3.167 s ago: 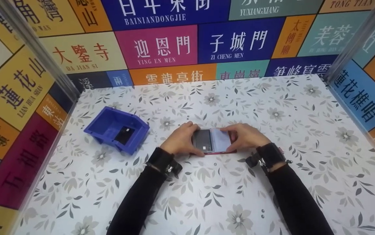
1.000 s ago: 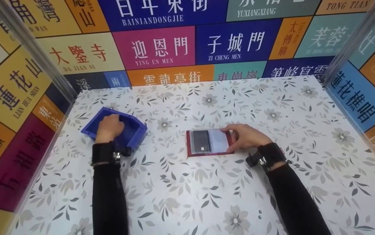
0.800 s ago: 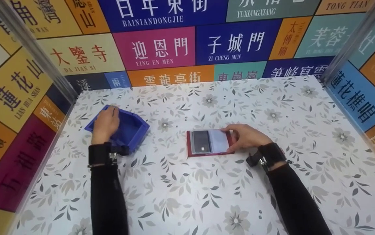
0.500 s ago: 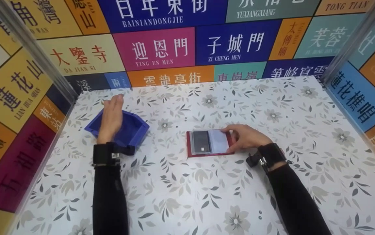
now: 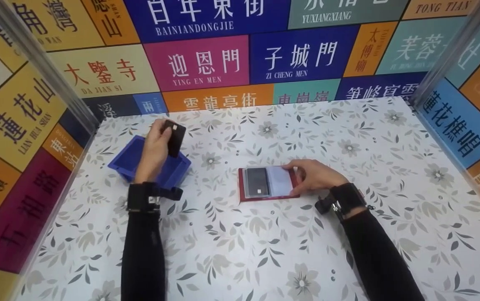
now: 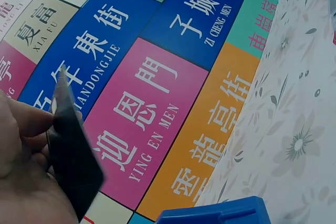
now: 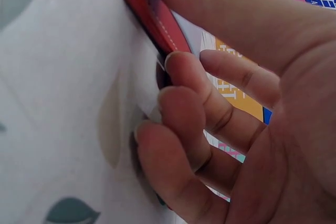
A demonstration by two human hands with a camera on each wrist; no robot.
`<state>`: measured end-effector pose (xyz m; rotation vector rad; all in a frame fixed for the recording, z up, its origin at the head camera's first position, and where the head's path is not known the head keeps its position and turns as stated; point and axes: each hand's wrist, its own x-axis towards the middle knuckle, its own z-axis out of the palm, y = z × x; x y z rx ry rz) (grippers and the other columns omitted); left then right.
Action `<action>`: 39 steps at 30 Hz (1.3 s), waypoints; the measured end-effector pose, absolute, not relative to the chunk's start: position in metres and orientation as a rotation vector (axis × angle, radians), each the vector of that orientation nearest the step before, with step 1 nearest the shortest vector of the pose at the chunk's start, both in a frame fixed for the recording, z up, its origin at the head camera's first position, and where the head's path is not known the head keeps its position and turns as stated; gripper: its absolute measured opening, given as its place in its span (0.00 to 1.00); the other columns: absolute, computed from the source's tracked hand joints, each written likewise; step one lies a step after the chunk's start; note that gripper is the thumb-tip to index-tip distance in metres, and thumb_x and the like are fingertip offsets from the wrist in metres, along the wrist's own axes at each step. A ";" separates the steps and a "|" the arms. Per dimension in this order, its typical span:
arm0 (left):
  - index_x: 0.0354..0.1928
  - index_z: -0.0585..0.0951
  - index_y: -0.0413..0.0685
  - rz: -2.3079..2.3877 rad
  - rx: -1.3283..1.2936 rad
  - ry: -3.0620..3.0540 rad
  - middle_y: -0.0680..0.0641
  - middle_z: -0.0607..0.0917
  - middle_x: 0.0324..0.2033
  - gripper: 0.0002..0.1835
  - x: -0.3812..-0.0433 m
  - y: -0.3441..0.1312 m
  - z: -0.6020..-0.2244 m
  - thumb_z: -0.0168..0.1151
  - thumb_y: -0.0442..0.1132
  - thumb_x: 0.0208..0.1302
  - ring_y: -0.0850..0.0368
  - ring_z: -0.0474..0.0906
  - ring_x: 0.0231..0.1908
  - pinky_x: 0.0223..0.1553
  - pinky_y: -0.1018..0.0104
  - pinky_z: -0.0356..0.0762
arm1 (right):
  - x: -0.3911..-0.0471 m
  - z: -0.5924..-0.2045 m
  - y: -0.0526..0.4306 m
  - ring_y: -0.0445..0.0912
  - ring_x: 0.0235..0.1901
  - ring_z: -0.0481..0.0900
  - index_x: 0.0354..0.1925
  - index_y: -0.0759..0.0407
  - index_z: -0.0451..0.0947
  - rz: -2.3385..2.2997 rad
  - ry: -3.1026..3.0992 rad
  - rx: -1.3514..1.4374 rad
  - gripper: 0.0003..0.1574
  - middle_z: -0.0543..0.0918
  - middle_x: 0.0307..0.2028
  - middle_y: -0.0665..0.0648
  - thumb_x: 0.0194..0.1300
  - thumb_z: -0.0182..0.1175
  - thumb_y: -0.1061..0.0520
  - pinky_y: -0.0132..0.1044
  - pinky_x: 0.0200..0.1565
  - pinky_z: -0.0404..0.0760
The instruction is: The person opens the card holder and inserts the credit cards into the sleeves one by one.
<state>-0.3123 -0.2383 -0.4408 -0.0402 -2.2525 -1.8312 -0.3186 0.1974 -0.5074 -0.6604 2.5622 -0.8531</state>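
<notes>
A black bank card (image 5: 176,142) with a chip is pinched between the thumb and fingers of my left hand (image 5: 153,148), raised above the blue plastic bin (image 5: 180,170). In the left wrist view the card (image 6: 73,150) stands on edge, its face turned away. My right hand (image 5: 316,174) grips the right edge of a red card holder (image 5: 281,180) lying spread on the table, thumb on the near side and fingers on the far side. A dark card (image 5: 257,182) sits in its left clear sleeve. Red stitched cover edge (image 7: 157,17) shows close up in the right wrist view.
The table (image 5: 240,251) has a white floral covering. Behind it stands a wall of colourful sign panels (image 5: 206,60), with more panels at both sides. The bin's far left part is partly hidden by my left hand.
My left hand left the card holder, reached into the bin, and came up with the black card, now tilting it to the right. My right hand has stayed on the holder.
</notes>
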 end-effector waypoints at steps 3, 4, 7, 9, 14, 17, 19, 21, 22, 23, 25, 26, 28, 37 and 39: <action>0.54 0.75 0.32 -1.799 -0.057 -2.249 0.46 0.77 0.43 0.10 -0.313 -0.236 -0.443 0.51 0.31 0.79 0.57 0.76 0.40 0.40 0.69 0.78 | -0.318 -0.507 0.198 0.45 0.30 0.77 0.69 0.54 0.75 -0.862 2.559 -0.664 0.53 0.82 0.30 0.54 0.45 0.85 0.51 0.39 0.37 0.75; 0.52 0.77 0.31 -1.800 -0.070 -2.229 0.47 0.79 0.41 0.09 -0.314 -0.235 -0.443 0.54 0.30 0.77 0.59 0.78 0.38 0.39 0.70 0.79 | -0.318 -0.508 0.198 0.45 0.30 0.77 0.69 0.54 0.75 -0.864 2.557 -0.666 0.53 0.82 0.30 0.54 0.45 0.85 0.51 0.38 0.37 0.75; 0.45 0.79 0.30 -1.896 -0.099 -2.133 0.50 0.80 0.33 0.05 -0.315 -0.228 -0.444 0.61 0.26 0.72 0.62 0.82 0.32 0.34 0.71 0.83 | -0.318 -0.508 0.198 0.44 0.30 0.77 0.69 0.54 0.75 -0.867 2.551 -0.665 0.53 0.82 0.29 0.53 0.46 0.85 0.52 0.38 0.36 0.75; 0.41 0.79 0.33 -1.972 -0.099 -2.079 0.51 0.80 0.30 0.03 -0.315 -0.220 -0.445 0.63 0.25 0.69 0.63 0.83 0.29 0.31 0.70 0.85 | -0.318 -0.508 0.198 0.44 0.29 0.77 0.69 0.54 0.75 -0.869 2.547 -0.669 0.53 0.82 0.29 0.53 0.46 0.85 0.52 0.37 0.36 0.75; 0.38 0.74 0.41 -2.080 -0.073 -2.159 0.53 0.81 0.25 0.07 -0.317 -0.185 -0.461 0.63 0.27 0.70 0.61 0.82 0.25 0.24 0.69 0.84 | -0.318 -0.509 0.199 0.44 0.29 0.77 0.69 0.55 0.75 -0.869 2.547 -0.679 0.53 0.82 0.29 0.53 0.46 0.85 0.51 0.38 0.36 0.75; 0.38 0.73 0.42 -2.097 -0.099 -2.288 0.53 0.81 0.24 0.07 -0.317 -0.154 -0.479 0.63 0.29 0.71 0.61 0.80 0.21 0.24 0.66 0.85 | -0.319 -0.510 0.199 0.45 0.29 0.77 0.70 0.54 0.75 -0.866 2.548 -0.679 0.53 0.82 0.29 0.53 0.46 0.84 0.51 0.38 0.36 0.75; 0.39 0.73 0.40 -2.097 -0.142 -2.359 0.53 0.79 0.23 0.08 -0.315 -0.132 -0.491 0.64 0.29 0.70 0.61 0.80 0.20 0.27 0.63 0.88 | -0.319 -0.510 0.199 0.45 0.29 0.77 0.70 0.54 0.75 -0.863 2.547 -0.680 0.53 0.82 0.29 0.53 0.46 0.84 0.51 0.38 0.36 0.75; 0.39 0.73 0.39 -2.050 -0.183 -2.422 0.53 0.78 0.23 0.08 -0.312 -0.114 -0.500 0.65 0.29 0.69 0.61 0.81 0.18 0.27 0.59 0.88 | -0.319 -0.510 0.198 0.45 0.29 0.77 0.70 0.54 0.75 -0.859 2.548 -0.681 0.54 0.82 0.29 0.53 0.46 0.84 0.51 0.38 0.35 0.75; 0.39 0.73 0.38 -2.026 -0.198 -2.446 0.53 0.78 0.23 0.09 -0.309 -0.106 -0.504 0.66 0.29 0.69 0.61 0.81 0.17 0.27 0.58 0.88 | -0.320 -0.509 0.198 0.45 0.29 0.77 0.70 0.54 0.75 -0.860 2.547 -0.678 0.54 0.82 0.29 0.54 0.46 0.84 0.51 0.38 0.35 0.75; 0.38 0.73 0.38 -1.990 -0.207 -2.466 0.53 0.79 0.22 0.09 -0.307 -0.099 -0.507 0.67 0.29 0.68 0.62 0.80 0.16 0.26 0.58 0.88 | -0.320 -0.509 0.197 0.45 0.30 0.77 0.70 0.54 0.75 -0.858 2.547 -0.674 0.53 0.82 0.29 0.54 0.46 0.84 0.51 0.38 0.35 0.75; 0.36 0.74 0.38 -1.920 -0.205 -2.493 0.53 0.80 0.21 0.10 -0.303 -0.088 -0.514 0.68 0.30 0.67 0.62 0.79 0.14 0.22 0.59 0.86 | -0.320 -0.508 0.197 0.45 0.30 0.77 0.70 0.53 0.75 -0.851 2.550 -0.667 0.53 0.82 0.30 0.54 0.47 0.84 0.51 0.38 0.35 0.75; 0.36 0.74 0.38 -1.884 -0.193 -2.504 0.53 0.81 0.19 0.10 -0.302 -0.084 -0.516 0.69 0.30 0.66 0.63 0.78 0.12 0.20 0.61 0.85 | -0.320 -0.508 0.196 0.46 0.30 0.77 0.70 0.53 0.75 -0.849 2.548 -0.658 0.53 0.82 0.30 0.54 0.47 0.84 0.51 0.39 0.36 0.75; 0.34 0.74 0.39 -1.860 -0.167 -2.511 0.52 0.82 0.18 0.11 -0.299 -0.078 -0.521 0.69 0.30 0.66 0.63 0.77 0.12 0.19 0.64 0.83 | -0.321 -0.508 0.196 0.46 0.31 0.77 0.70 0.51 0.75 -0.842 2.548 -0.649 0.53 0.82 0.31 0.53 0.47 0.84 0.51 0.39 0.36 0.75; 0.34 0.73 0.39 -1.694 -0.200 -2.615 0.45 0.86 0.20 0.11 -0.295 -0.069 -0.523 0.68 0.31 0.66 0.65 0.80 0.13 0.21 0.70 0.82 | -0.320 -0.509 0.198 0.45 0.29 0.77 0.70 0.53 0.75 -0.853 2.549 -0.676 0.54 0.82 0.30 0.53 0.46 0.85 0.51 0.38 0.34 0.76; 0.35 0.74 0.39 -1.648 -0.225 -2.635 0.47 0.85 0.19 0.10 -0.296 -0.069 -0.521 0.69 0.31 0.66 0.65 0.80 0.13 0.22 0.71 0.81 | -0.320 -0.509 0.198 0.45 0.29 0.77 0.70 0.53 0.75 -0.857 2.548 -0.674 0.54 0.82 0.29 0.53 0.46 0.85 0.51 0.38 0.35 0.76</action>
